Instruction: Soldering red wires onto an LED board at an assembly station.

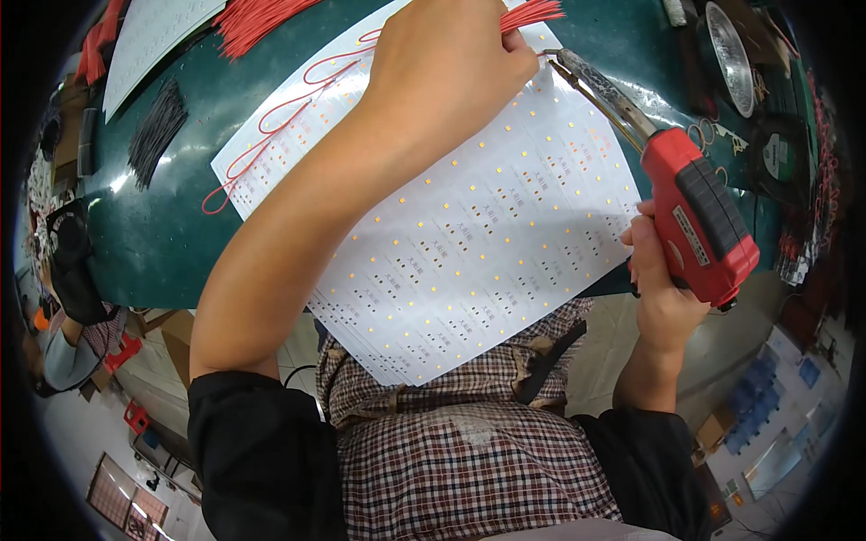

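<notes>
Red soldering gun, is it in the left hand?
No, the right hand grips the red soldering gun, while the left hand holds a bundle of red wires.

Dark printed characters, one short group repeated over and over, run in slanting rows across the white panel (pixel 424 302) on top of the stack; finer lines of print sit beside the groups, too small to make out; a pale label (pixel 693 233) with several lines of tiny dark lettering is stuck along the side of the red and black soldering gun (pixel 672 171); at the right, a dark round spool (pixel 765 185) bears a green and white label (pixel 778 155) whose print seems, as far as the bent edge of the view allows, to be lettering; the white sheets (pixel 144 59) at the upper left carry faint rows of marks, too pale to read.
</notes>
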Motion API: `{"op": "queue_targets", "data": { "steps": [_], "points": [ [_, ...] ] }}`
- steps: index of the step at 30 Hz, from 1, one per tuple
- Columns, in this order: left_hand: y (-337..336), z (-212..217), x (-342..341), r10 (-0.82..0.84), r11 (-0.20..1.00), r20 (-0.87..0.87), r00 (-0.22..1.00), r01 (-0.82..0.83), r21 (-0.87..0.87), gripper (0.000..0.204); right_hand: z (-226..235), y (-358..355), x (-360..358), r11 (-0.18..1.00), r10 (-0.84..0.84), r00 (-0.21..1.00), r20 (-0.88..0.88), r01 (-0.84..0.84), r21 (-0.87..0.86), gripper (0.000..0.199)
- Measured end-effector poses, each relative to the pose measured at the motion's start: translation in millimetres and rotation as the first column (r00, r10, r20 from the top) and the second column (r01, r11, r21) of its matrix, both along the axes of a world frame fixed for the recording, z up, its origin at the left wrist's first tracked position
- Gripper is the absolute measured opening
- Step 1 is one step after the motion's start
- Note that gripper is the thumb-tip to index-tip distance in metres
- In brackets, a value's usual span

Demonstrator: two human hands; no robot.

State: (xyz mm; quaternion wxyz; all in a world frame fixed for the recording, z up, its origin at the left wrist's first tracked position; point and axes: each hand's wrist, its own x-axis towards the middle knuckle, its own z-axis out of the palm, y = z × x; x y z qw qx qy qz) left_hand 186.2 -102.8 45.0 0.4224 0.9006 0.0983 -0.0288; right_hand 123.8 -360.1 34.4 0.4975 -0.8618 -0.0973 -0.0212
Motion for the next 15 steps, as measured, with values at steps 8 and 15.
{"op": "queue_targets", "data": {
  "steps": [8,15],
  "points": [
    [-1,-20,1,-0.010,0.997,0.126,0.992,0.000,0.083,0.024,1,-6,-2,1.000,-0.007,1.000,-0.026,0.006,-0.020,0.020],
    [1,-25,1,-0.004,0.997,0.119,0.993,-0.006,0.082,0.025,7,-10,-7,0.980,-0.097,0.992,-0.078,0.109,0.165,0.025]
  ]
}}
